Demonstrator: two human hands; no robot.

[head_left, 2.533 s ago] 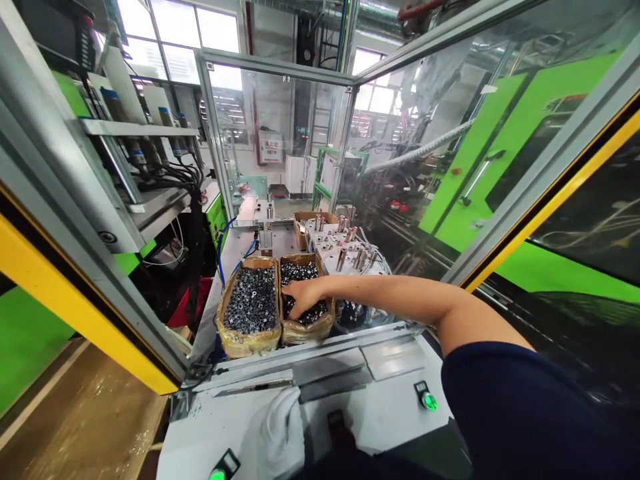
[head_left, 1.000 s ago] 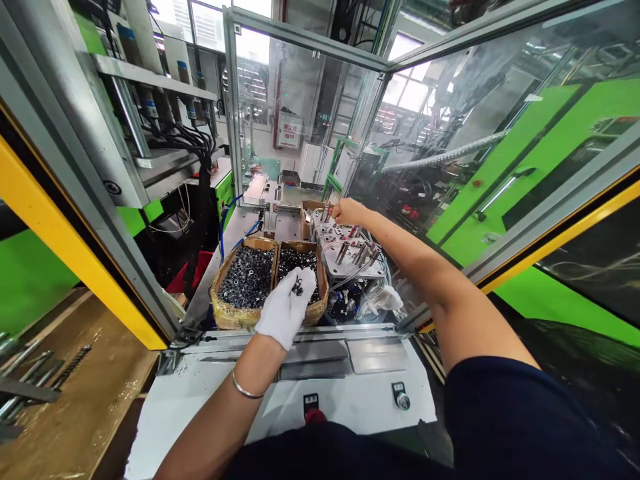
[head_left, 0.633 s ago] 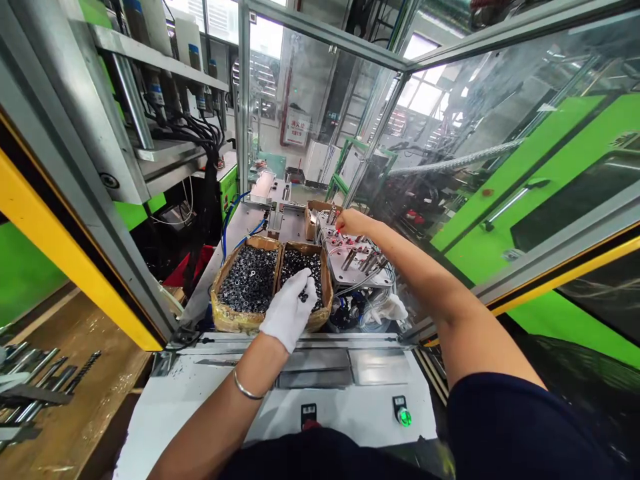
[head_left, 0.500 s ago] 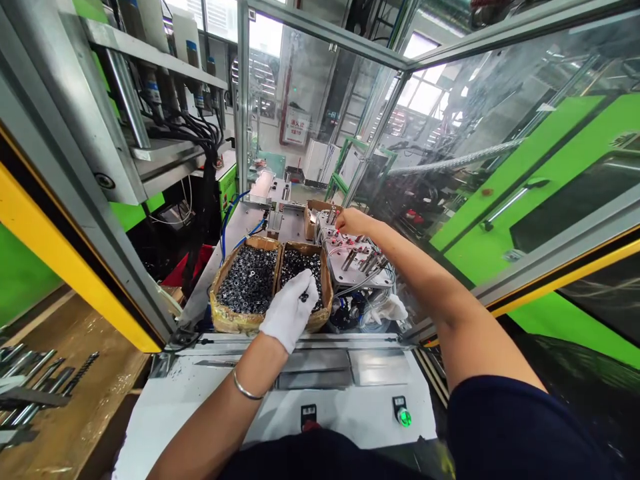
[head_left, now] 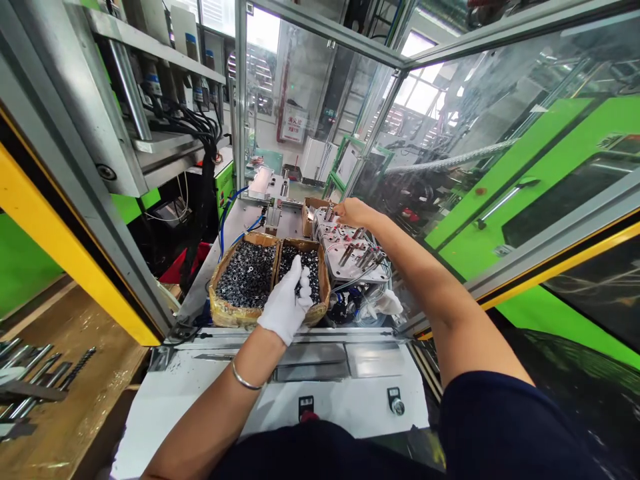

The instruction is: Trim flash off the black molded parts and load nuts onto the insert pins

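My left hand (head_left: 287, 303), in a white glove, is cupped over the right-hand part of a taped cardboard box (head_left: 235, 319). Small dark metal parts (head_left: 249, 270) fill both sides of this box; some look like rings or nuts. Dark pieces show between my gloved thumb and curled fingers. My bare right hand (head_left: 353, 212) reaches to the far end of a metal fixture plate (head_left: 345, 272) with upright pins. Its fingers are pinched together beside a pin (head_left: 329, 212) there. What they hold, if anything, is too small to make out.
Clear panels and an aluminium frame (head_left: 320, 337) surround the work area. Behind the fixture stands a smaller cardboard box (head_left: 309, 223). A press with cables (head_left: 200, 130) rises at left. In front lies a white panel (head_left: 345, 407) with a push button (head_left: 397, 405).
My right hand has moved slightly farther along the fixture. My left hand's fingers have spread somewhat from a tighter pinch. The green light on the push button has gone out.
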